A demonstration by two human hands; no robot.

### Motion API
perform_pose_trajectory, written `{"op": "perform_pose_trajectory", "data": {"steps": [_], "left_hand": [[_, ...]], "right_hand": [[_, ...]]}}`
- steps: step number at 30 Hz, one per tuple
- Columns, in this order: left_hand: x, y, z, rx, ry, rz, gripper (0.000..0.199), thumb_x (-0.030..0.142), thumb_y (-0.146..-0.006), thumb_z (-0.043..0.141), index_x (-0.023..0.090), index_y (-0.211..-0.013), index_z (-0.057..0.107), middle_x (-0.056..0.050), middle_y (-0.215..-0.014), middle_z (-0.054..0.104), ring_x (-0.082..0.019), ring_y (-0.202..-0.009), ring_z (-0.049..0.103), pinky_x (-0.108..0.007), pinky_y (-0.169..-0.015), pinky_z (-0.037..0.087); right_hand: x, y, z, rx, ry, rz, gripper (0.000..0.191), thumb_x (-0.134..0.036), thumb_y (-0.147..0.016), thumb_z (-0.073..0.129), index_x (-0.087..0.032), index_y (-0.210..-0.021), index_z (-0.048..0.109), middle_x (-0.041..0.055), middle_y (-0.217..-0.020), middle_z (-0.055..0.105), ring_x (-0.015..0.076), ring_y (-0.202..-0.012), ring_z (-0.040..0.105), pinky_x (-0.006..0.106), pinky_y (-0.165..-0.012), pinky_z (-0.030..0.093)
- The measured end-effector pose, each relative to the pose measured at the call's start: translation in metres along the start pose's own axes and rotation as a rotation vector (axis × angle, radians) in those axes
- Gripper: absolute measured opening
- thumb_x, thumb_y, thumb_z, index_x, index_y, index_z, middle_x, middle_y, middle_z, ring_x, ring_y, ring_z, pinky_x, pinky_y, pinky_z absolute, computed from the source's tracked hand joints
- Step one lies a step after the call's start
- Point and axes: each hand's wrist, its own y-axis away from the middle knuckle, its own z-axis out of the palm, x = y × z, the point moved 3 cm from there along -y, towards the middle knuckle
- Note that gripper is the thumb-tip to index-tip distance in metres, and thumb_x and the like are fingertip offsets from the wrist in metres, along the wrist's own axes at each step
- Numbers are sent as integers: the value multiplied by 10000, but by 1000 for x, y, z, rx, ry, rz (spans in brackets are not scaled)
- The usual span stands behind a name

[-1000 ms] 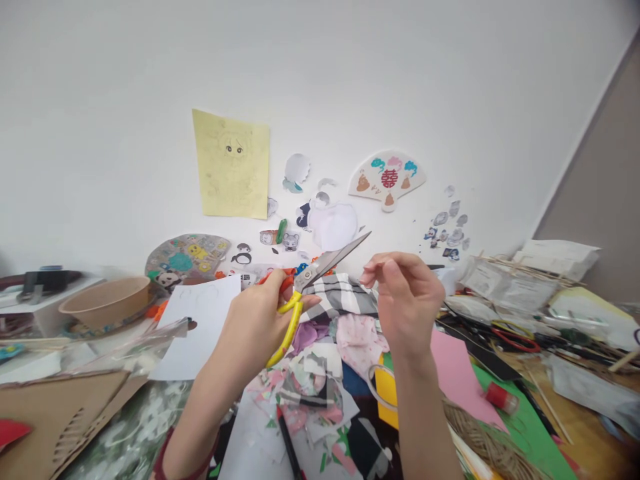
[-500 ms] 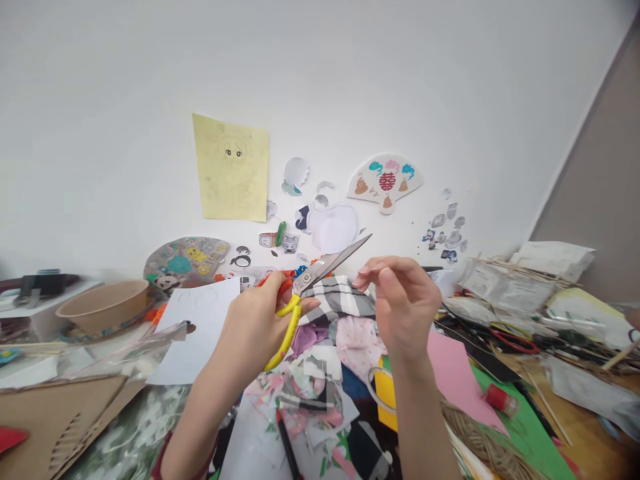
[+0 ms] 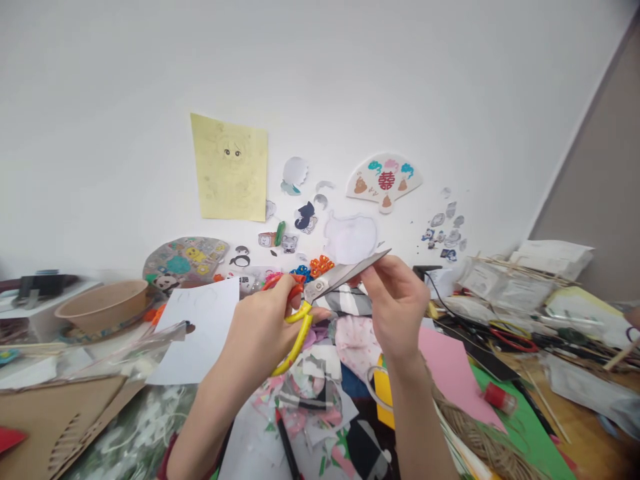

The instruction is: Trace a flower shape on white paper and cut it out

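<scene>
Craft-strewn desk (image 3: 575,407) under a white wall (image 3: 320,80): above a checked cloth (image 3: 353,301), the left hand (image 3: 257,333) closes firmly around yellow-handled scissors (image 3: 300,330), while the right hand (image 3: 397,300) pinches narrowly near their blade tip.

Left of the heap of paper scraps (image 3: 310,393) lie a cardboard sheet (image 3: 60,427) and, farther back, a paper bowl (image 3: 103,307). A coil of twine (image 3: 483,433) lies right of it; folded plaid cloth (image 3: 347,301) lies behind it, below the wall (image 3: 100,133).
</scene>
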Motion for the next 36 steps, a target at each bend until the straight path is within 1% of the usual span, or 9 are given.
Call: {"op": "perform_pose_trajectory", "data": {"steps": [4,8,14,17,23,29,36], "left_hand": [[0,1,-1,7,-24,4,431,665,-868,460,261,-770,344,39,-586,484,-210,-569,526,-273,-583,276],[-1,2,-3,32,-69,-9,410,617,-830,555,258,-759,370,42,-600,503,-203,-576,531,-268,-579,278],[-4,4,-7,88,-130,4,305,476,-783,635,253,-780,426,50,-649,532,-187,-598,538,-261,-578,295],[-4,4,-9,105,-149,14,292,447,-769,653,252,-790,437,51,-658,537,-189,-609,545,-263,-589,302],[-4,4,-9,120,-161,47,297,467,-779,656,249,-793,454,52,-639,526,-191,-601,555,-262,-577,302],[-6,3,-7,125,-149,67,317,506,-815,633,248,-781,451,51,-619,519,-189,-587,561,-261,-563,309],[-3,2,-4,111,-123,48,344,552,-836,589,248,-790,435,45,-616,528,-190,-572,555,-266,-555,294]], "right_hand": [[-2,0,1,32,-3,-27,75,-154,-881,704,-207,-836,730,-28,-674,692,107,-601,650,230,-594,547],[-3,1,1,47,17,-27,79,-164,-880,707,-198,-810,720,-27,-656,683,110,-586,648,232,-577,546],[-4,1,-2,15,36,-53,69,-147,-870,714,-202,-833,729,-25,-688,688,111,-594,660,231,-582,557],[-8,1,-3,-18,53,-57,74,-137,-874,705,-207,-860,727,-24,-723,689,112,-611,665,236,-600,567],[-18,1,-5,-73,132,-53,97,-120,-883,688,-205,-878,732,-24,-732,693,111,-639,670,231,-629,564],[-19,2,-2,-116,148,-23,89,-152,-909,672,-202,-868,732,-14,-709,690,127,-647,671,249,-631,557],[-18,5,0,-107,147,-5,88,-167,-910,678,-200,-868,748,-4,-706,710,132,-640,675,254,-628,569]]}}
